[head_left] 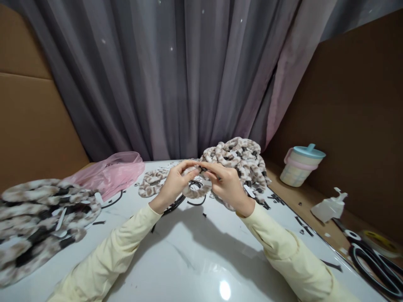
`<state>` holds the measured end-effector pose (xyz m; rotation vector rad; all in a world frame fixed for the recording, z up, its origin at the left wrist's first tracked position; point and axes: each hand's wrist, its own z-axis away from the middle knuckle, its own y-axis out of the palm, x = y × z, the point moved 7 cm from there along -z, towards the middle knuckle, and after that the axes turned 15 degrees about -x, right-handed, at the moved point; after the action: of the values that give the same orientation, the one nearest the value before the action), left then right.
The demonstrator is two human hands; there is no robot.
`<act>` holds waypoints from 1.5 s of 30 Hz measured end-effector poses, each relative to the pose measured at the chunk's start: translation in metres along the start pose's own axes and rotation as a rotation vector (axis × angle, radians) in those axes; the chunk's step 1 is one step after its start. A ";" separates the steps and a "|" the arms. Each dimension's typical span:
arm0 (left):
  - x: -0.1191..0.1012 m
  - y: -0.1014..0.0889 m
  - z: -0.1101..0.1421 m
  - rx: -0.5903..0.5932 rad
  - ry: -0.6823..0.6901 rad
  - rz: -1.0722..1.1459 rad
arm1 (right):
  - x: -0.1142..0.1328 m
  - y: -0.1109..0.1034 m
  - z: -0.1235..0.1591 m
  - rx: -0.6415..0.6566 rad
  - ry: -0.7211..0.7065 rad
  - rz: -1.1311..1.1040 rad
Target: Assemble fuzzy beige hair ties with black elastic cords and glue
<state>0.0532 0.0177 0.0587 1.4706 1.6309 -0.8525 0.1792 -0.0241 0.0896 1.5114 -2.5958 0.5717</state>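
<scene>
Here both hands meet above the desk (201, 260), working one furry band (197, 191). The left hand (173, 182) and right hand (227, 184) pinch its top edge, fingers (189, 165) clamped on the plush where a black core shows. It looks like the cover is mid-fitting; next calls for steady pulling along the core. Finished bands (239, 157) pile just behind the fingers.

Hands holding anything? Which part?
Both the left hand and right hand pinch one fuzzy leopard-print headband at its top, fingertips meeting there.
</scene>
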 end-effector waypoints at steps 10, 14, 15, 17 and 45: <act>-0.012 -0.007 0.008 -0.109 0.239 -0.117 | 0.001 0.002 0.001 -0.009 0.065 -0.010; -0.015 -0.007 0.008 -0.102 0.254 -0.088 | 0.001 0.001 0.002 -0.033 0.125 -0.052; -0.015 -0.007 0.007 -0.094 0.246 -0.073 | 0.000 0.001 0.002 -0.036 0.138 -0.060; -0.014 -0.005 0.005 -0.077 0.198 -0.045 | -0.001 0.000 0.003 -0.049 0.144 -0.068; -0.012 0.002 0.009 -0.104 0.254 -0.539 | -0.027 0.018 0.012 0.000 0.698 -0.418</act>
<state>0.0566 0.0044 0.0646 1.1098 2.2841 -0.8708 0.1790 0.0017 0.0664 1.4477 -1.7085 0.8512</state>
